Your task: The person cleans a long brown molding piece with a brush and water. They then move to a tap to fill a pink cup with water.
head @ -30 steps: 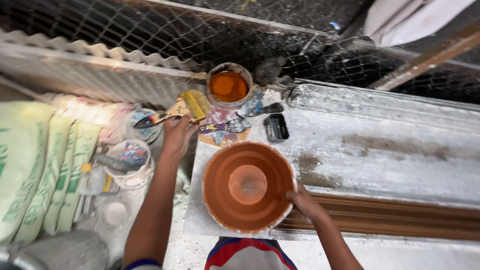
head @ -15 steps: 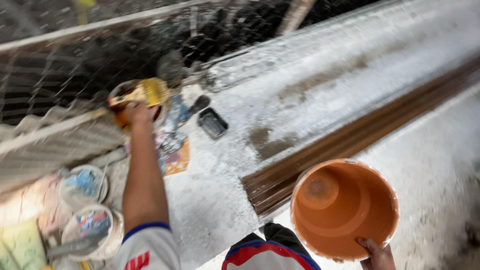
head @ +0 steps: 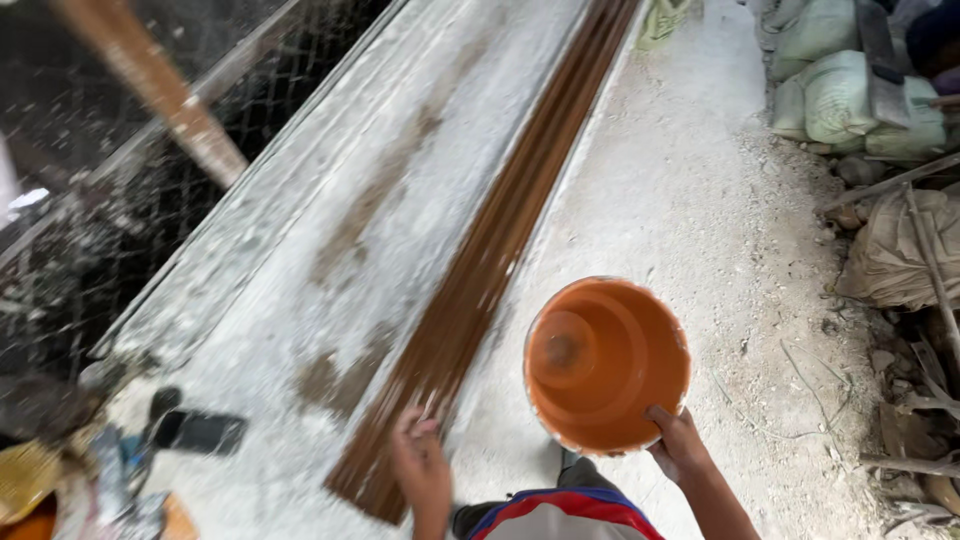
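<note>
The orange bucket (head: 608,366) is held out over the dusty floor (head: 690,190), right hand (head: 680,443) clamped on its near rim. The left hand (head: 422,470), fingers loosely apart, rests on the brown moulding strip (head: 500,240); both are best kept steady.

Dusty slab, stained wood, smooth plastic

We see a smooth orange plastic bucket (head: 607,363) with a dull sheen, a ribbed brown-stained wooden moulding (head: 480,270) looking matt, a rough, chalky white-dusted slab (head: 330,230), woven cloth sacks (head: 850,95), and wire mesh fencing (head: 90,250).
</note>
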